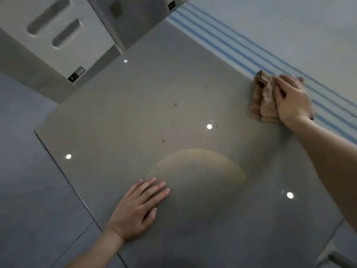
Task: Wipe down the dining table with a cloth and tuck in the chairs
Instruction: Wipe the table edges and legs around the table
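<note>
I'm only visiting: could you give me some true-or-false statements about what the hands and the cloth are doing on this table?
1. The right hand presses a crumpled brown cloth onto the glossy grey table. True.
2. The left hand holds a spray bottle. False: it lies flat on the table and holds nothing.
3. The cloth lies in the middle of the table. False: it is at the table's edge, beside the white fabric with blue stripes.
4. A few small dark specks show on the tabletop. True.

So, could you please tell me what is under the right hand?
Under the right hand lies a crumpled brown cloth, pressed onto the glossy grey table. The cloth's part beneath the palm, and the surface under it, are covered.
</note>
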{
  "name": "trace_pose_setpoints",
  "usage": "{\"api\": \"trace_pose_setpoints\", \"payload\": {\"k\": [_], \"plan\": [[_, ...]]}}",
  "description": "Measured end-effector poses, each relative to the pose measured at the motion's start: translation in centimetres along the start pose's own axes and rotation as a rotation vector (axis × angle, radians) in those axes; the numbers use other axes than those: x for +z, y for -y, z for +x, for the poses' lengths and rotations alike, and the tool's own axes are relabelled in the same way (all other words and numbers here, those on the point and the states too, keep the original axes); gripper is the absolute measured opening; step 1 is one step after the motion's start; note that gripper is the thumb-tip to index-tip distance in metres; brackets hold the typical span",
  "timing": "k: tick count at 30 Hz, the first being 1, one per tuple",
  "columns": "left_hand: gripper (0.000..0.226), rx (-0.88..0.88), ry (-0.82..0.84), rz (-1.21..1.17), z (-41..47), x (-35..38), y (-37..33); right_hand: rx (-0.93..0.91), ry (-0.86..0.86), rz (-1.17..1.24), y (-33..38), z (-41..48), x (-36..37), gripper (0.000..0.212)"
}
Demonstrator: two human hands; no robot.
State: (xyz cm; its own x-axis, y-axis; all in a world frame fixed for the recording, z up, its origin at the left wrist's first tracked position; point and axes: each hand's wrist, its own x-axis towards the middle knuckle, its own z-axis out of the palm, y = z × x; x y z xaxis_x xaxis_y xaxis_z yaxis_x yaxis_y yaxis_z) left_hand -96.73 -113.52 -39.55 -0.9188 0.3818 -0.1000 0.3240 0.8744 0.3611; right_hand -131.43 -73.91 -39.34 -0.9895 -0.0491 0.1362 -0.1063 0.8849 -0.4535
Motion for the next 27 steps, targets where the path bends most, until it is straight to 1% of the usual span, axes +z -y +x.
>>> {"api": "trace_pose_setpoints", "payload": {"k": [3, 5, 6, 7, 10, 12, 15, 17, 18, 19, 20, 21, 24, 26, 27], "plan": [[0.06, -0.004, -0.008, 0.032, 0.0, -0.1, -0.1, 0.091, -0.028, -0.046, 0.0, 4.2, 0.0, 0.059], [0.059, -0.002, 0.004, 0.069, 0.0, -0.2, 0.0, 0.136, 0.06, -0.149, 2.3, 4.2, 0.5, 0.06], [0.058, -0.007, 0.013, 0.08, -0.1, -0.1, -0.1, 0.105, 0.131, -0.197, 4.2, 3.2, 1.1, 0.06], [0.057, -0.016, 0.021, 0.086, -0.1, -0.1, -0.1, 0.026, 0.202, -0.227, 6.3, 1.3, 1.9, 0.062], [0.055, -0.038, 0.034, 0.097, 0.0, -0.3, -0.4, -0.317, 0.348, -0.255, 12.5, -8.2, 3.8, 0.065], [0.055, -0.035, 0.045, 0.117, 0.0, -0.5, -0.5, -0.51, 0.421, -0.243, 14.3, -16.0, 3.6, 0.063], [0.056, -0.047, 0.061, 0.114, 0.0, -0.7, -0.6, -0.733, 0.56, -0.245, 12.0, -25.6, 0.9, 0.063], [0.057, -0.047, 0.062, 0.088, 0.0, -0.6, -0.5, -0.899, 0.627, -0.264, 8.3, -28.5, -1.8, 0.065], [0.057, -0.045, 0.064, 0.079, 0.0, -0.6, -0.4, -0.946, 0.65, -0.277, 6.6, -28.3, -2.9, 0.065], [0.058, -0.042, 0.064, 0.075, 0.0, -0.6, -0.3, -0.931, 0.67, -0.291, 5.1, -27.1, -3.7, 0.065], [0.058, -0.037, 0.06, 0.072, 0.0, -0.4, -0.3, -0.864, 0.655, -0.295, 3.9, -25.3, -4.2, 0.064], [0.059, -0.031, 0.056, 0.072, -0.1, -0.3, -0.3, -0.744, 0.609, -0.292, 2.9, -22.9, -4.2, 0.063], [0.059, -0.022, 0.053, 0.065, -0.1, -0.1, 0.1, -0.241, 0.409, -0.321, 0.7, -14.2, -4.2, 0.063], [0.059, -0.021, 0.058, 0.049, -0.2, -0.1, 0.1, 0.088, 0.274, -0.329, 0.2, -8.0, -3.7, 0.069], [0.059, -0.019, 0.056, 0.052, -0.2, -0.2, 0.1, 0.246, 0.222, -0.317, 1.1, -5.0, -3.0, 0.073]]}}
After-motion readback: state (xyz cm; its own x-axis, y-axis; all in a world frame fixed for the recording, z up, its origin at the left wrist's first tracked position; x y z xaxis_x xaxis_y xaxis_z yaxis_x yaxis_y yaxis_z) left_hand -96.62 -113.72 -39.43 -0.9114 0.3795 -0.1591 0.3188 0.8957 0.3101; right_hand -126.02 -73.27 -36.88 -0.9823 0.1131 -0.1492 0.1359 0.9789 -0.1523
